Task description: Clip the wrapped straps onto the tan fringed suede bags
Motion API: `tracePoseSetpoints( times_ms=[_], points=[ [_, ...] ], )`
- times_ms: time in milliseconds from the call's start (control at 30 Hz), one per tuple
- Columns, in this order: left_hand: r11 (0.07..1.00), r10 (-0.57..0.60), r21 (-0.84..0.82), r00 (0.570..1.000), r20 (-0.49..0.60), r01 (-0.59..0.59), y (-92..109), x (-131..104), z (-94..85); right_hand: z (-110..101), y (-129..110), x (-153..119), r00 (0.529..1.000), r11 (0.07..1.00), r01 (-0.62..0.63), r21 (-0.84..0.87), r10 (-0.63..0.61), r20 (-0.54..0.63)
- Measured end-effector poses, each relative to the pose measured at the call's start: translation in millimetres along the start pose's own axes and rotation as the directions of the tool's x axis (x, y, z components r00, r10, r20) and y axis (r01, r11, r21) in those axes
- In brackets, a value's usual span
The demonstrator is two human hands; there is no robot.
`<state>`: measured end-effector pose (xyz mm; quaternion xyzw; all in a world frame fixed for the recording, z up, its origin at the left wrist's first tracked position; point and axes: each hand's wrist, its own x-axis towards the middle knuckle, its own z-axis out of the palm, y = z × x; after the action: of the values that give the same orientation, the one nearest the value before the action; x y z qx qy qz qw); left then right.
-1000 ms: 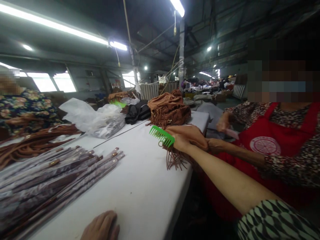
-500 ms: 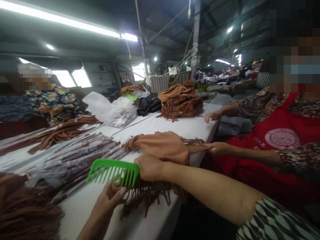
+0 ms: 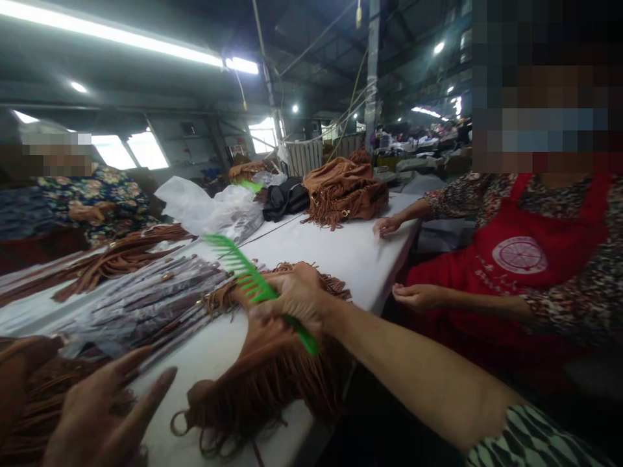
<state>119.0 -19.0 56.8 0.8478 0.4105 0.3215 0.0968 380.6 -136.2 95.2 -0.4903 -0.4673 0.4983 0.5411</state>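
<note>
My right hand (image 3: 304, 301) grips a green wide-toothed comb (image 3: 243, 269) by its handle, teeth pointing up and left. Under that hand lies a brown fringed bag (image 3: 267, 347), its long fringe hanging over the table's near edge. A metal ring (image 3: 180, 423) sticks out at the bag's left corner. At the lower left, my left hand (image 3: 104, 415) is open, thumb and fingers apart, with nothing visible in it. It is in front of a pile of brown fringed pieces (image 3: 29, 415).
Plastic-wrapped straps (image 3: 146, 298) lie across the white table (image 3: 311, 243). Beyond are a white plastic bag (image 3: 209, 207) and stacked brown fringed bags (image 3: 343, 188). A co-worker in a red apron (image 3: 487, 259) stands right; another person (image 3: 97, 194) is far left.
My left hand has left the comb and moved down-left. My right hand has turned the comb diagonally. The bag has shifted toward me, and the co-worker's hand has come off it.
</note>
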Motion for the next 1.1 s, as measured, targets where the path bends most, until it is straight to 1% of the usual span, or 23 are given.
tracePoseSetpoints(
  times_ms=[33, 67, 100, 133, 167, 233, 267, 300, 333, 367, 400, 433, 467, 533, 567, 633, 667, 733, 800, 867, 933, 1000, 1100],
  points=[
    [0.991, 0.132, 0.004, 0.991, -0.02, -0.132, 17, 14, -0.5, -21, -8, -9, 0.997, 0.999, 0.012, -0.048, -0.016, -0.081],
    [0.958, 0.286, -0.032, 0.958, -0.002, -0.286, 37, 30, 2.1, -43, -14, -19, 0.983, 0.993, 0.005, -0.118, -0.026, -0.18],
    [0.902, 0.431, -0.035, 0.902, 0.03, -0.43, 60, 46, 8.1, -66, -17, -30, 0.964, 0.98, -0.021, -0.2, -0.033, -0.265],
    [0.84, 0.543, -0.038, 0.838, 0.056, -0.542, 84, 61, 17.7, -87, -16, -41, 0.934, 0.95, -0.088, -0.3, -0.027, -0.358],
    [0.775, 0.631, -0.069, 0.765, 0.128, -0.628, 107, 76, 30.7, -106, -13, -52, 0.893, 0.894, -0.196, -0.404, -0.008, -0.451],
    [0.699, 0.708, -0.137, 0.654, 0.266, -0.702, 146, 98, 64.8, -132, -1, -71, 0.81, 0.736, -0.427, -0.525, 0.053, -0.585],
    [0.675, 0.726, -0.167, 0.608, 0.32, -0.719, 160, 104, 84.2, -140, 6, -78, 0.779, 0.667, -0.507, -0.547, 0.083, -0.621],
    [0.652, 0.741, -0.194, 0.563, 0.367, -0.733, 169, 108, 104.0, -144, 13, -83, 0.764, 0.617, -0.554, -0.558, 0.111, -0.636],
    [0.625, 0.756, -0.221, 0.51, 0.41, -0.748, 175, 108, 123.0, -146, 20, -85, 0.763, 0.587, -0.574, -0.57, 0.132, -0.633],
    [0.598, 0.767, -0.242, 0.458, 0.45, -0.764, 177, 106, 140.3, -145, 25, -84, 0.77, 0.562, -0.58, -0.589, 0.143, -0.622],
    [0.585, 0.768, -0.248, 0.428, 0.476, -0.773, 175, 101, 155.2, -144, 28, -82, 0.777, 0.522, -0.585, -0.621, 0.142, -0.613],
    [0.593, 0.755, -0.229, 0.434, 0.491, -0.772, 171, 96, 167.0, -143, 31, -77, 0.785, 0.472, -0.586, -0.659, 0.127, -0.607],
    [0.613, 0.732, -0.193, 0.459, 0.503, -0.766, 166, 91, 175.8, -141, 32, -71, 0.791, 0.415, -0.584, -0.698, 0.099, -0.603],
    [0.655, 0.679, -0.113, 0.517, 0.521, -0.747, 154, 82, 184.7, -138, 31, -59, 0.805, 0.294, -0.573, -0.765, 0.03, -0.592],
    [0.665, 0.66, -0.085, 0.53, 0.533, -0.742, 149, 79, 185.8, -135, 30, -53, 0.816, 0.238, -0.562, -0.792, 0.002, -0.578],
    [0.667, 0.647, -0.073, 0.528, 0.55, -0.741, 144, 77, 184.8, -128, 28, -44, 0.846, 0.152, -0.524, -0.838, -0.017, -0.532],
    [0.67, 0.648, -0.078, 0.53, 0.548, -0.738, 143, 77, 183.9, -122, 29, -41, 0.866, 0.121, -0.496, -0.86, -0.01, -0.5],
    [0.685, 0.642, -0.081, 0.548, 0.537, -0.724, 143, 77, 183.3, -106, 32, -34, 0.901, 0.072, -0.434, -0.898, 0.018, -0.434],
    [0.703, 0.625, -0.068, 0.568, 0.536, -0.708, 144, 77, 184.8, -87, 40, -25, 0.919, 0.033, -0.392, -0.92, 0.06, -0.389],
    [0.704, 0.612, -0.054, 0.566, 0.552, -0.708, 145, 76, 187.1, -70, 49, -14, 0.918, 0.001, -0.388, -0.922, 0.094, -0.386],
    [0.693, 0.619, -0.07, 0.542, 0.568, -0.718, 143, 76, 188.3, -64, 56, -5, 0.904, -0.024, -0.412, -0.911, 0.116, -0.412],
    [0.683, 0.633, -0.102, 0.517, 0.576, -0.723, 141, 77, 187.6, -70, 59, -1, 0.883, -0.047, -0.45, -0.892, 0.129, -0.452],
    [0.693, 0.638, -0.131, 0.518, 0.569, -0.709, 138, 77, 184.9, -97, 57, -10, 0.839, -0.067, -0.526, -0.848, 0.127, -0.53]
  ],
)
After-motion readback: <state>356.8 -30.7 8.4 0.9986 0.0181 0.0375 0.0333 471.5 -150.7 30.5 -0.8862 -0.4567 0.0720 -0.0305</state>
